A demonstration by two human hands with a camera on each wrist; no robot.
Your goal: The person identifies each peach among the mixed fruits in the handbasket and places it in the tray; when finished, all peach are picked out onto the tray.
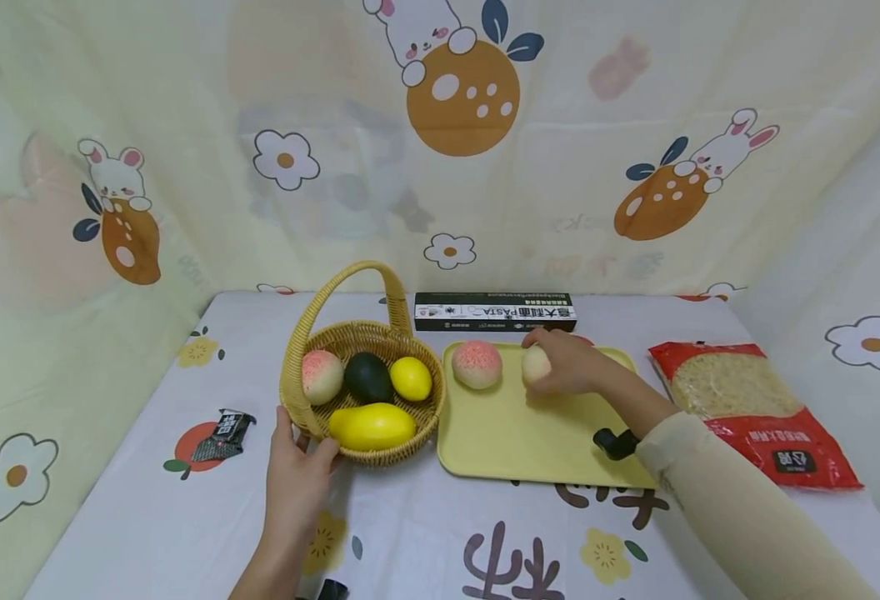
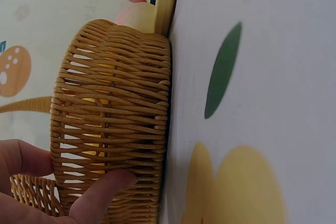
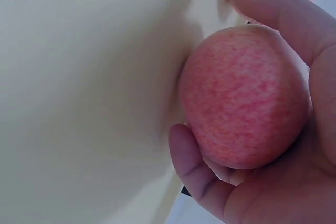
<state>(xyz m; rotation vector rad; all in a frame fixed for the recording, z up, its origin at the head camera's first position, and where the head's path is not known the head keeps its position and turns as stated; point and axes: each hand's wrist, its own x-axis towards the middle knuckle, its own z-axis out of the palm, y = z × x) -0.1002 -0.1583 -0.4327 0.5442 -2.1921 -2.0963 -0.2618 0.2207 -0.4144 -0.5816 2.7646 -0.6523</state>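
My left hand holds the near left side of a wicker basket. In the left wrist view its thumb presses against the woven wall. The basket contains a pink-and-cream peach, a dark green avocado, a lemon and a long yellow fruit like a papaya. Over the yellow tray, my right hand grips another peach, red on the side facing the palm and cream in the head view. A further peach sits on the tray, left of that hand.
Behind the tray lies a black pasta box. A red-and-clear food bag lies to the right, and a small black packet at the left. Some red shows behind my right hand; I cannot tell what it is.
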